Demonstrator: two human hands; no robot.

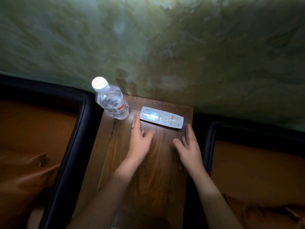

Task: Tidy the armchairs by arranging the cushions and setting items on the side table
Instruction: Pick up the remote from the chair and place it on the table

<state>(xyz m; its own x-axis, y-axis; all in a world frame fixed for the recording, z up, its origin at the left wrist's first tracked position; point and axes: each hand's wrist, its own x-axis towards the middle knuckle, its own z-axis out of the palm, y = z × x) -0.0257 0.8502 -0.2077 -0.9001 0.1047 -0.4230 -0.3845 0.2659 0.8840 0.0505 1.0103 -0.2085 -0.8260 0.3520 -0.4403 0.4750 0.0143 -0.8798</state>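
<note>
With the remote (161,117) and bottle (110,100) resting on the side table (148,162), our left hand (140,138) and right hand (188,146) hover open (holding nothing), so cushions probably come next.

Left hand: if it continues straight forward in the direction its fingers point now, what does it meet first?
Probably the left end of the white remote. The left hand is open, its fingertips just short of that end. The water bottle stands slightly to the left of this line, so it looks likely to be missed, though depth is unclear.
</note>
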